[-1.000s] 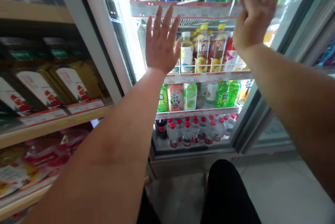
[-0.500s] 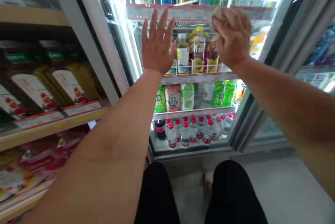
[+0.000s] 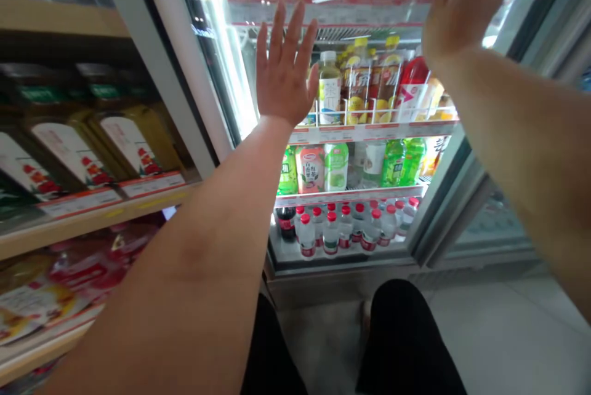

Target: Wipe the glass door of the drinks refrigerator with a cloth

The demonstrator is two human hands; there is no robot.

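Observation:
Fingers spread, my left hand (image 3: 286, 78) is held flat, palm forward, before the lit glass-fronted drinks cooler. Whether its palm touches the glass I cannot tell. Higher up on the right is my right hand (image 3: 468, 7), its fingers curled and partly cut off by the top edge. A pale wadded cloth showed in that hand a moment earlier; now the hand and the frame edge hide it. Behind the hands, a shelf holds a white-capped bottle (image 3: 329, 90), yellow-capped tea bottles (image 3: 357, 84) and a red bottle (image 3: 412, 87).
Lower shelves carry green and pink drink bottles (image 3: 310, 168) and several red-capped water bottles (image 3: 330, 235). At left, a wooden-edged shelf (image 3: 152, 201) holds amber bottles (image 3: 133, 136). The cooler's metal frame (image 3: 443, 223) runs down the right. My knees (image 3: 401, 333) are above the grey floor.
My right hand has moved up and to the right, uncovering the red bottle. My left hand keeps its spread pose, while the view has shifted slightly.

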